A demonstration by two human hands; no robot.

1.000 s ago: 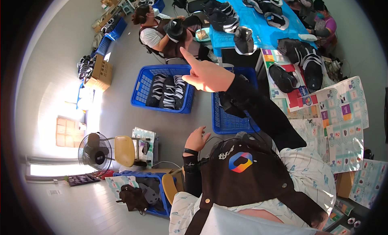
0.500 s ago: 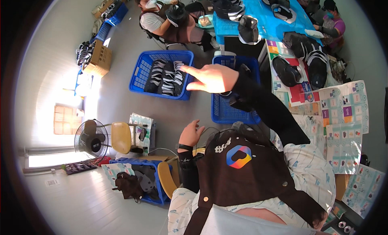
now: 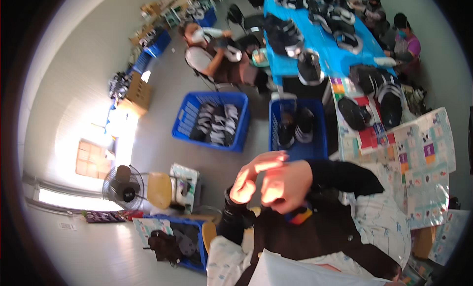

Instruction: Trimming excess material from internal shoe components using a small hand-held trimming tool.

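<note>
the right hand [image 3: 288,185] is raised close before the chest, fingers curled loosely, holding nothing; the left hand [image 3: 245,186] sits just beside it, blurred and overexposed, so i cannot tell whether it grips anything. beyond them stands a blue crate [image 3: 300,148] with dark shoes [image 3: 295,126] inside, then a second blue crate [image 3: 189,126]. colourful printed sheets [image 3: 423,158] cover the tabletop [image 3: 345,148] to the right

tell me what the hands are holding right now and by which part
Nothing that shows. The right hand and left hand are raised together in front of the chest, blurred, with no object visible between the fingers.
</note>
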